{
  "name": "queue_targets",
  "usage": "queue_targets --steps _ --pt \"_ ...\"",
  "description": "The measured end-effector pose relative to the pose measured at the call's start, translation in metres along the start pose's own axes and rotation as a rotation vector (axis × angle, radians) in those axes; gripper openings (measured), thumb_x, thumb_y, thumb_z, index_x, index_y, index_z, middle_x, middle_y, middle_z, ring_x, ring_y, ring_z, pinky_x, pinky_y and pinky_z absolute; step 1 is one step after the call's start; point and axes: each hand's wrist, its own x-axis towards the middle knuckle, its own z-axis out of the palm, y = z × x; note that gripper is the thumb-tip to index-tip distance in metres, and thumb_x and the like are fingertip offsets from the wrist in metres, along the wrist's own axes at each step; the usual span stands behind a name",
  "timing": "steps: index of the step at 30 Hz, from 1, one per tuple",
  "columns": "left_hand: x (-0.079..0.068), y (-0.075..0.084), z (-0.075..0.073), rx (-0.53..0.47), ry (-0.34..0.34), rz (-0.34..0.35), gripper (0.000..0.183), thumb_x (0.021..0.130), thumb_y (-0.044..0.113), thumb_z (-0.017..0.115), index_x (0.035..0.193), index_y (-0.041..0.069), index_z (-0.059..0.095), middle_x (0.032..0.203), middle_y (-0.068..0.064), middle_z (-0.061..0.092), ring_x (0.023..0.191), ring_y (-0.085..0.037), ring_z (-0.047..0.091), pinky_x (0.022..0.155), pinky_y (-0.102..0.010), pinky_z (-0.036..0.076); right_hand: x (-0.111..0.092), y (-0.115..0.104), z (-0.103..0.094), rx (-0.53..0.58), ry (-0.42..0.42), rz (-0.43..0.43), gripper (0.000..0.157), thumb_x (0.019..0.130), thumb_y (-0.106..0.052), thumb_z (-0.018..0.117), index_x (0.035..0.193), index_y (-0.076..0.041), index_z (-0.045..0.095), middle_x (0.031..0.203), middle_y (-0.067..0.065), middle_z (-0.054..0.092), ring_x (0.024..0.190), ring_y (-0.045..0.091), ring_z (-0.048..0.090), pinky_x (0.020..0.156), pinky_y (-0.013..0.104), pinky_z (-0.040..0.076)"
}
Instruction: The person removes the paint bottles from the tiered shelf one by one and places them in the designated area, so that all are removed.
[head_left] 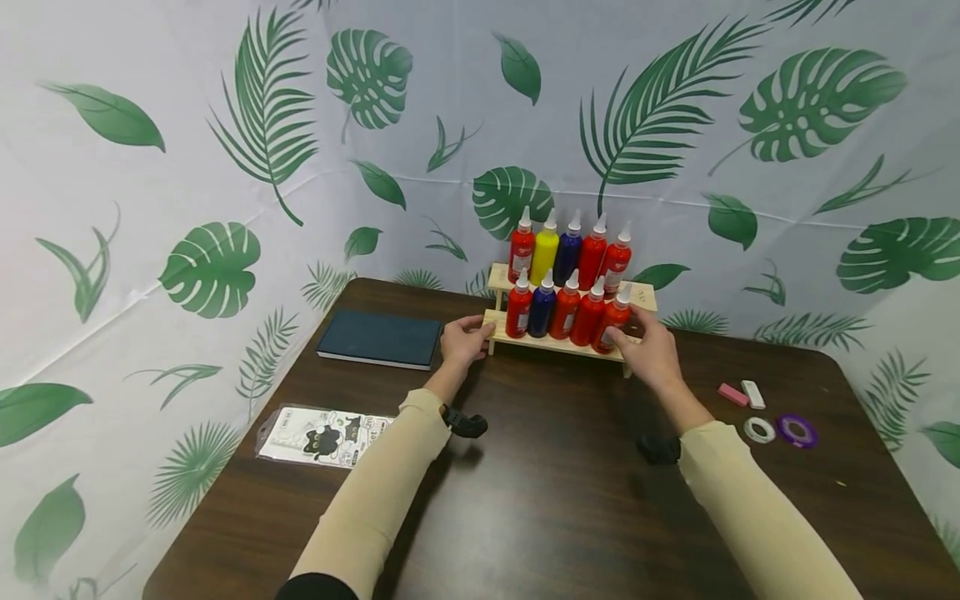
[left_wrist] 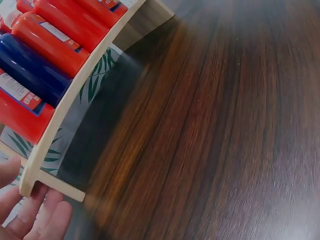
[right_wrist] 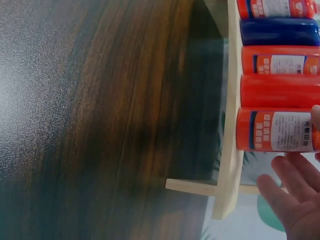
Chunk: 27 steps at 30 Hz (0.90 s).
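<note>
A two-tier wooden rack [head_left: 555, 343] stands at the back of the table, bearing two rows of squeeze bottles with white pointed caps. Most bottles are red; among them are a yellow bottle [head_left: 544, 257] and dark blue ones [head_left: 542, 310]. My left hand [head_left: 462, 342] grips the left end of the lower shelf, thumb above and fingers beneath in the left wrist view. At the lower row's right end, my right hand [head_left: 651, 350] holds a red bottle [right_wrist: 280, 131] between thumb and fingers. That bottle's base still sits against the shelf.
A dark notebook [head_left: 381, 337] lies left of the rack, with a cat-print packet [head_left: 322, 437] nearer the front. On the right are a pink eraser [head_left: 732, 394], a white eraser [head_left: 753, 394], a white tape roll [head_left: 760, 430] and a purple ring [head_left: 783, 428]. A leaf-print cloth [head_left: 450, 100] hangs behind.
</note>
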Motion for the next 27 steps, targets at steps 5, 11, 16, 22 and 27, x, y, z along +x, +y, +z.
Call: queue_targets --steps 5,11,16,22,27 --pt "0.001 -0.002 0.005 -0.012 0.050 -0.015 0.031 0.083 0.020 0.076 0.112 0.011 0.072 0.089 -0.011 0.073 0.079 -0.029 0.071 0.055 -0.028 0.056 0.001 0.001 0.001 0.001 0.008 -0.007 0.057 0.094 -0.026 0.063 0.143 -0.006 0.042 0.128 0.024 0.057 0.113 0.042 0.056 0.094 0.054 0.046" --pt "0.003 -0.005 0.004 -0.043 0.039 -0.037 0.030 0.082 0.020 0.078 0.110 0.012 0.073 0.087 -0.011 0.072 0.081 -0.031 0.071 0.056 -0.029 0.057 0.000 0.001 0.001 0.012 0.010 -0.003 0.056 0.094 -0.023 0.063 0.142 -0.005 0.042 0.127 0.024 0.057 0.113 0.042 0.056 0.095 0.054 0.045" --pt "0.004 -0.005 0.005 -0.035 0.010 -0.065 0.032 0.081 0.021 0.078 0.111 0.012 0.072 0.087 -0.010 0.073 0.076 -0.025 0.072 0.058 -0.030 0.057 -0.003 0.002 0.000 0.007 0.048 -0.005 0.053 0.093 -0.021 0.064 0.140 -0.004 0.045 0.125 0.025 0.058 0.111 0.042 0.057 0.095 0.054 0.045" --pt "0.004 -0.002 0.002 -0.020 0.032 -0.073 0.031 0.081 0.020 0.078 0.110 0.013 0.073 0.086 -0.010 0.073 0.074 -0.023 0.072 0.058 -0.031 0.057 -0.012 0.002 -0.004 0.042 0.069 -0.015 0.053 0.093 -0.025 0.064 0.138 -0.003 0.046 0.124 0.025 0.059 0.113 0.041 0.056 0.097 0.055 0.043" --pt "0.004 0.000 0.000 -0.029 0.014 -0.075 0.032 0.081 0.020 0.079 0.111 0.013 0.072 0.089 -0.011 0.073 0.081 -0.028 0.072 0.059 -0.031 0.057 -0.032 0.003 -0.016 0.065 0.095 0.008 0.054 0.093 -0.027 0.065 0.137 -0.002 0.047 0.122 0.025 0.059 0.110 0.041 0.057 0.095 0.054 0.045"
